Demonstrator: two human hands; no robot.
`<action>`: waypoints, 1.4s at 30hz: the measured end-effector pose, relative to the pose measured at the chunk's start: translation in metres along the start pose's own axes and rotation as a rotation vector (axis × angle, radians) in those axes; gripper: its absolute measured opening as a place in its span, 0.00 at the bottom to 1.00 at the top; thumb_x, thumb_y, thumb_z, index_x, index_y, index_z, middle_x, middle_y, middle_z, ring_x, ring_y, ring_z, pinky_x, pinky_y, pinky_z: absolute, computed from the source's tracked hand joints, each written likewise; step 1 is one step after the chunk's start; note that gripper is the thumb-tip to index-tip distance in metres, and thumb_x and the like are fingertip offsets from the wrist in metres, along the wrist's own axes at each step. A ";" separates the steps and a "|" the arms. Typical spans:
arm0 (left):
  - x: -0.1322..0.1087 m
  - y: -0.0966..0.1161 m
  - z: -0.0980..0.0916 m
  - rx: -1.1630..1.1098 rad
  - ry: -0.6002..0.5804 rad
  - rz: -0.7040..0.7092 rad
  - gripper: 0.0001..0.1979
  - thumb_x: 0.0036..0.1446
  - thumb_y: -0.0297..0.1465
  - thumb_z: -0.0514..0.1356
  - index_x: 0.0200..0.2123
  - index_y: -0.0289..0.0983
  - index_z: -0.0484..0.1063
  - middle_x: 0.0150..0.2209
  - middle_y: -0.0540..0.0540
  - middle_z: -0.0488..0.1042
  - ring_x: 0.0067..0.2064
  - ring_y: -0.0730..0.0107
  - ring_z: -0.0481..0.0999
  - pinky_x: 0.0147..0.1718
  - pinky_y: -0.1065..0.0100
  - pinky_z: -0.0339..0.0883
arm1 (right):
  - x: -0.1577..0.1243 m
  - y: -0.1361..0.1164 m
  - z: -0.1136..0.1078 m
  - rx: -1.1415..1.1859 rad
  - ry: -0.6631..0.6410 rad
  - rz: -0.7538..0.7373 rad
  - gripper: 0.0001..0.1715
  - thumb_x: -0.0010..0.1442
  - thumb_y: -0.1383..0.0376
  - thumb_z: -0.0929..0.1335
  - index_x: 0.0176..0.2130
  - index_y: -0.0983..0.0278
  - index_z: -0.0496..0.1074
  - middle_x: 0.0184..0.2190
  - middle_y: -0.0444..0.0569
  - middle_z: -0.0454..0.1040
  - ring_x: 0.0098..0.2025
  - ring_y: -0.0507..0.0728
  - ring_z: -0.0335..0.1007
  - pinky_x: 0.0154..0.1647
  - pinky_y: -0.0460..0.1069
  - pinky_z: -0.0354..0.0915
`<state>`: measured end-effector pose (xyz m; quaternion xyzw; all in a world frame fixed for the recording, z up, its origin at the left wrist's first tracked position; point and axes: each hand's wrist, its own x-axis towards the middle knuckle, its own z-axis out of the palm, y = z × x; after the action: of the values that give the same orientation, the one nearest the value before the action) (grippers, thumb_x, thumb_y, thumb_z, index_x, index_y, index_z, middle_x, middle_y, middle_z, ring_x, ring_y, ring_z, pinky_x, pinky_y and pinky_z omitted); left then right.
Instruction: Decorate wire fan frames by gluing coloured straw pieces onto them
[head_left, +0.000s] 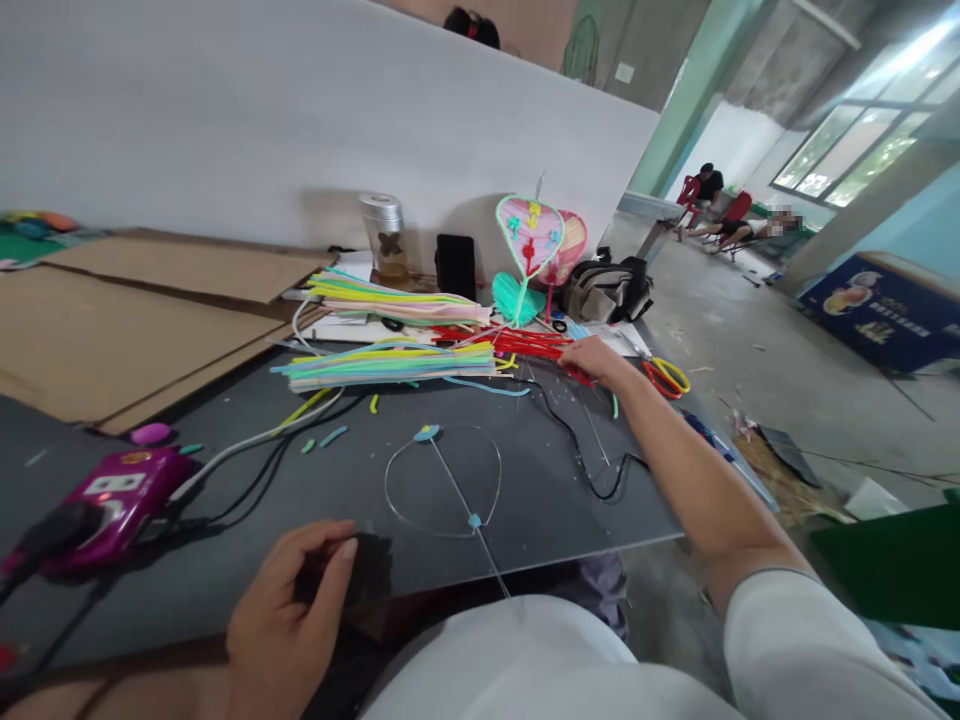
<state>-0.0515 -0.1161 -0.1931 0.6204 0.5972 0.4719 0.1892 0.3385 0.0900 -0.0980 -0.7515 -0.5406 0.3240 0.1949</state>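
Note:
My right hand [598,362] reaches to the back of the table, its fingers closed at the end of a bunch of red pipe cleaners [525,342]; its fingertips are partly hidden. Near the front edge, my left hand [289,610] is loosely curled, thumb and forefinger tips close together, with nothing visible in it. Between the hands lies a thin wire frame [387,490], a rounded loop with a straight stem. Small blue pieces [427,433] sit where stem and loop meet. Two bundles of coloured pipe cleaners [390,365] lie behind it.
A purple power socket [124,500] with cables stands left, before cardboard sheets [150,330]. At the back are a flask [384,235], a black phone [456,265], a decorated pink fan [531,235] and a bag [609,290]. Scissors [666,378] with orange-yellow handles lie right. People sit far off.

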 end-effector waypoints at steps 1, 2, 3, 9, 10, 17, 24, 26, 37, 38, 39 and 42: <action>0.000 0.001 0.000 -0.005 0.006 -0.017 0.12 0.61 0.42 0.60 0.40 0.41 0.76 0.37 0.47 0.79 0.36 0.64 0.78 0.38 0.66 0.73 | -0.003 0.003 -0.010 0.028 -0.008 0.026 0.19 0.68 0.57 0.69 0.53 0.66 0.73 0.50 0.52 0.75 0.46 0.57 0.75 0.46 0.55 0.75; 0.001 0.003 0.000 -0.010 0.008 -0.031 0.12 0.61 0.43 0.60 0.39 0.41 0.77 0.36 0.47 0.79 0.36 0.64 0.78 0.38 0.66 0.73 | -0.006 0.005 -0.019 0.050 -0.009 0.050 0.15 0.67 0.58 0.70 0.47 0.67 0.75 0.44 0.51 0.77 0.39 0.54 0.75 0.39 0.51 0.74; 0.001 0.004 0.000 -0.014 0.007 -0.045 0.13 0.60 0.43 0.61 0.39 0.41 0.77 0.36 0.47 0.79 0.36 0.64 0.78 0.37 0.66 0.73 | -0.011 0.006 -0.027 0.075 -0.004 0.066 0.12 0.65 0.60 0.72 0.40 0.68 0.75 0.35 0.49 0.77 0.31 0.51 0.72 0.31 0.47 0.71; 0.004 0.010 -0.002 0.007 0.005 -0.177 0.14 0.53 0.45 0.64 0.33 0.41 0.78 0.29 0.49 0.80 0.30 0.65 0.78 0.31 0.68 0.70 | -0.046 -0.001 -0.045 0.276 -0.021 -0.032 0.12 0.51 0.66 0.74 0.24 0.64 0.67 0.16 0.40 0.67 0.16 0.45 0.51 0.16 0.43 0.47; 0.005 0.012 -0.004 0.011 0.007 -0.193 0.14 0.53 0.45 0.64 0.31 0.40 0.77 0.27 0.50 0.79 0.28 0.67 0.76 0.29 0.69 0.69 | -0.053 -0.003 -0.040 0.300 -0.045 -0.062 0.11 0.50 0.65 0.74 0.26 0.64 0.69 0.17 0.41 0.69 0.16 0.45 0.52 0.16 0.43 0.48; 0.032 0.026 -0.012 -0.054 -0.055 -0.143 0.14 0.59 0.41 0.59 0.26 0.38 0.72 0.23 0.50 0.74 0.26 0.69 0.73 0.29 0.70 0.66 | -0.085 -0.014 0.036 0.288 -0.260 -0.354 0.10 0.45 0.61 0.73 0.29 0.63 0.72 0.22 0.42 0.74 0.24 0.49 0.64 0.26 0.45 0.58; 0.102 0.014 0.022 0.143 -0.339 -0.074 0.07 0.57 0.31 0.62 0.37 0.38 0.80 0.39 0.42 0.82 0.40 0.61 0.78 0.42 0.63 0.68 | -0.095 -0.032 0.103 0.021 -0.244 -0.632 0.04 0.51 0.67 0.67 0.29 0.63 0.74 0.24 0.41 0.71 0.28 0.51 0.63 0.32 0.47 0.56; 0.115 0.018 0.036 0.230 -0.399 -0.070 0.06 0.54 0.29 0.65 0.36 0.37 0.81 0.38 0.41 0.81 0.41 0.57 0.78 0.44 0.61 0.67 | -0.095 -0.033 0.112 -0.024 -0.190 -0.670 0.06 0.52 0.69 0.67 0.31 0.63 0.75 0.26 0.42 0.73 0.29 0.52 0.64 0.35 0.47 0.57; 0.129 0.029 0.057 0.017 -0.488 -0.271 0.04 0.49 0.23 0.64 0.28 0.37 0.74 0.31 0.43 0.80 0.37 0.61 0.79 0.39 0.64 0.70 | -0.100 -0.024 0.143 -0.143 0.187 -0.855 0.07 0.57 0.71 0.65 0.34 0.63 0.74 0.31 0.47 0.75 0.36 0.56 0.68 0.41 0.50 0.60; 0.130 0.031 0.056 -0.025 -0.509 -0.294 0.02 0.51 0.25 0.63 0.29 0.37 0.73 0.31 0.43 0.80 0.34 0.63 0.79 0.36 0.65 0.71 | -0.103 -0.025 0.144 -0.146 0.224 -0.885 0.07 0.58 0.71 0.65 0.34 0.63 0.74 0.31 0.47 0.75 0.37 0.57 0.68 0.43 0.51 0.59; 0.130 0.032 0.054 -0.077 -0.531 -0.325 0.01 0.53 0.26 0.62 0.30 0.36 0.73 0.31 0.43 0.81 0.31 0.66 0.79 0.33 0.66 0.71 | -0.105 -0.027 0.145 -0.157 0.256 -0.915 0.07 0.60 0.71 0.65 0.35 0.63 0.74 0.31 0.48 0.75 0.37 0.57 0.68 0.44 0.51 0.59; 0.130 0.036 0.046 -0.351 -0.592 -0.496 0.06 0.52 0.31 0.65 0.33 0.34 0.75 0.32 0.42 0.81 0.27 0.71 0.76 0.27 0.71 0.67 | -0.110 -0.030 0.145 -0.229 0.316 -0.984 0.09 0.63 0.70 0.65 0.35 0.63 0.75 0.33 0.49 0.76 0.39 0.58 0.68 0.45 0.53 0.57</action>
<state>-0.0148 0.0111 -0.1397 0.5252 0.5587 0.3079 0.5632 0.1940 -0.0118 -0.1522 -0.4653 -0.8253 0.0156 0.3196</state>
